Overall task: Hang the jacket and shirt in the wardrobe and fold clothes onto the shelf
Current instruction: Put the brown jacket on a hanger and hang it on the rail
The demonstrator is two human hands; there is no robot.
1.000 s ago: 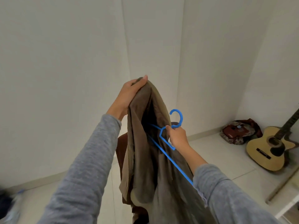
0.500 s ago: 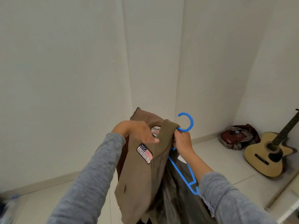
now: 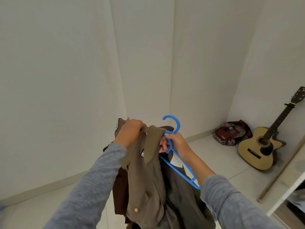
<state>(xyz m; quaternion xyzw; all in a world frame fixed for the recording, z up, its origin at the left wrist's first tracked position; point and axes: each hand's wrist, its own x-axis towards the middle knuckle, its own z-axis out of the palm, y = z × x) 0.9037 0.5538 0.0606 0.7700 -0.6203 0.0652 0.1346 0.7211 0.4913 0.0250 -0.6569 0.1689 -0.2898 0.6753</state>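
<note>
A brown-olive jacket [image 3: 145,182] with a ribbed collar, a patch and a gold snap hangs in front of me at the frame's lower middle. My left hand [image 3: 130,132] grips its left shoulder near the collar. My right hand [image 3: 175,143] is shut around the neck of a blue plastic hanger [image 3: 179,166], whose hook points up and whose right arm slants down over the jacket's dark lining. The hanger's left arm is hidden inside the jacket. No shirt, shelf or rail shows.
White walls meet in a corner straight ahead. An acoustic guitar [image 3: 262,149] leans against the right wall beside a red-and-camouflage bag [image 3: 231,133] on the pale tiled floor. A white panel edge [image 3: 287,190] stands at the lower right.
My left hand dropped from holding the jacket high to gripping its shoulder lower down. The jacket turned so its outer front shows, and the hanger went in under the collar.
</note>
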